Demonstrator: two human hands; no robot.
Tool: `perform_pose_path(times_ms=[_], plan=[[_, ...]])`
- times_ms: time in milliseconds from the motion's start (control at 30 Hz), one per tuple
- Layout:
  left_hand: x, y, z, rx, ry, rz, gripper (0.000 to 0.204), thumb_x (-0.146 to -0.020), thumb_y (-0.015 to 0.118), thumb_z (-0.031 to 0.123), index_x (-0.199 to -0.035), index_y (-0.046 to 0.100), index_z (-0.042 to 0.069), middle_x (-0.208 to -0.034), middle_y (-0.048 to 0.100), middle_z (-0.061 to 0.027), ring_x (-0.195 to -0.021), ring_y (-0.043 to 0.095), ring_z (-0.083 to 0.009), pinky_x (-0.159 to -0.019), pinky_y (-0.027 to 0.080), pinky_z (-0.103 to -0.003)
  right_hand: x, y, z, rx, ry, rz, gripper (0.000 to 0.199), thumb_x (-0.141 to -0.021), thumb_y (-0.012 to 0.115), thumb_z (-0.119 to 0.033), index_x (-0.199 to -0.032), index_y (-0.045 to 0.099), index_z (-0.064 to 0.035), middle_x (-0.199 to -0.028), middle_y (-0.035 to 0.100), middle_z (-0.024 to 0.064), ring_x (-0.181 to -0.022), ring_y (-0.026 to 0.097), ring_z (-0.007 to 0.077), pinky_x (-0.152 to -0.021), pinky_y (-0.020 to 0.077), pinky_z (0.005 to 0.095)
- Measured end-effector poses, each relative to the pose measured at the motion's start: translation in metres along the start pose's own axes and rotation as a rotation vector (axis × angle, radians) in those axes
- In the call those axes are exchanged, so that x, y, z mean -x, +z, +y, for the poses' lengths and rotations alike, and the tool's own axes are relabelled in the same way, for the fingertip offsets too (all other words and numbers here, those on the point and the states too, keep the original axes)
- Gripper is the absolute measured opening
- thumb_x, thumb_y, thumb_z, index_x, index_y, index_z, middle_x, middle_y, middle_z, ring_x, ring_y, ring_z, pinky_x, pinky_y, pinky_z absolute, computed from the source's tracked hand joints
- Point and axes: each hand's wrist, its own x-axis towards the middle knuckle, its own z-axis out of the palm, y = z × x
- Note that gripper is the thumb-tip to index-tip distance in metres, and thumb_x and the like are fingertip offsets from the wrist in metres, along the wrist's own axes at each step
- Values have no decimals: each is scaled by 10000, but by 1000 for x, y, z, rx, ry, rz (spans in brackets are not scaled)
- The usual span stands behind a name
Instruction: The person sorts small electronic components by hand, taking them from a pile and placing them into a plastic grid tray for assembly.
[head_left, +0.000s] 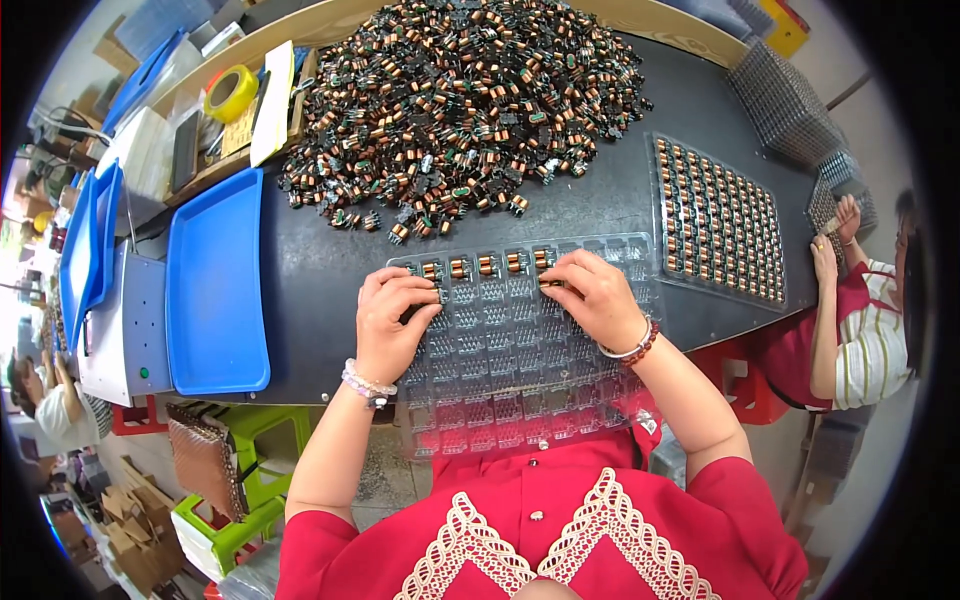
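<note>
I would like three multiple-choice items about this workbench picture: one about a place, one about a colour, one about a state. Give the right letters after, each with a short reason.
1. Where does the heap of small coil parts lie?
A. on the dark table beyond the clear tray
B. inside the blue tray
C. on the floor

2. What colour is the roll of tape at the upper left?
A. red
B. yellow
C. white

3. In what state is the clear compartment tray under the left hand and right hand?
A. every pocket filled
B. only some pockets in its far row filled
C. turned upside down

Answers
1. A: the heap sits on the table behind the tray.
2. B: the roll is plainly yellow.
3. B: coils show only in the far row; the other pockets look empty.
</note>
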Motion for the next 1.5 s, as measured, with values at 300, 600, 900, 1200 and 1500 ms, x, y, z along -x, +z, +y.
perform_pose_path(times_ms=[300, 600, 900, 1200, 1500], plan=[[-10, -5, 2, -188, 126, -27, 196, -715, 748, 72, -896, 672, 88, -955, 670, -32, -1065, 552, -277, -946, 400, -414, -57, 9, 20, 133, 87, 77, 144, -845, 667, -123, -978, 653, -68, -1039, 641, 60, -851, 649, 246, -708, 530, 329], [-33, -14, 23, -539, 283, -203, 194, -714, 686, 77, -899, 643, 37, -881, 631, -94, -982, 578, -254, -982, 416, -423, -76, 41, 31, 278, 167, 3, 181, -815, 684, -188, -979, 646, -121, -969, 650, 29, -907, 635, 254, -739, 524, 381], [-26, -17, 6, -375, 358, -205, 147, -714, 718, 59, -845, 653, 63, -902, 642, -42, -956, 596, -247, -915, 456, -413, -75, 39, 32, 196, 102, 59, 164, -800, 703, -187, -936, 656, -107, -956, 646, 31, -913, 631, 249, -735, 526, 374], [-59, -11, -11, -430, 16, 156, 142, -779, 703, 135, -906, 664, 84, -907, 658, -83, -890, 609, -290, -779, 493, -389, -80, 35, 26, 352, 169, -23, 179, -829, 674, -185, -996, 674, -123, -886, 630, 39, -878, 630, 245, -718, 526, 375], [-60, -17, -25, -394, -338, -89, 210, -805, 670, 115, -1013, 649, 102, -940, 625, -97, -857, 625, -309, -746, 499, -429, -65, 22, 38, 12, 135, 66, 124, -850, 619, -136, -920, 714, -98, -913, 694, 82, -831, 665, 300, -721, 539, 398]])
